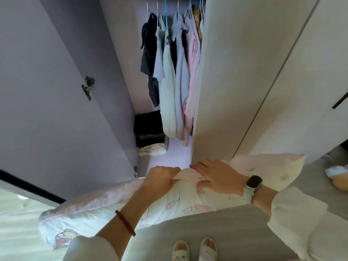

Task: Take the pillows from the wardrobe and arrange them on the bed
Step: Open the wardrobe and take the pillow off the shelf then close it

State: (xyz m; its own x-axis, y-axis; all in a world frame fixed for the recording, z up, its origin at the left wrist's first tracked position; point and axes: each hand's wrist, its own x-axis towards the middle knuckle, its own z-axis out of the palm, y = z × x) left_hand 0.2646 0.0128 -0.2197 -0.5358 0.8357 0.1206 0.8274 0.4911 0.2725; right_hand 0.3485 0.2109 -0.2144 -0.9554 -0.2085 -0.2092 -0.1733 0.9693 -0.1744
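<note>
A long white pillow (98,213) with pink cartoon prints and a pink edge stretches across the lower view, held in the air in front of the open wardrobe (175,153). My left hand (160,179) grips its top edge near the middle, fingers curled over the fabric. My right hand (218,176), with a smartwatch on the wrist, presses and holds the same edge just to the right. The pillow's left end hangs over the bed (17,223) at the lower left. Whether other pillows remain inside the wardrobe cannot be seen.
The wardrobe's left door (47,91) stands open; the right door (235,72) covers the other half. Hanging clothes (175,72) and a stack of folded clothes (150,134) fill the inside. My slippered feet (194,249) stand on grey floor. A slipper (337,174) lies at far right.
</note>
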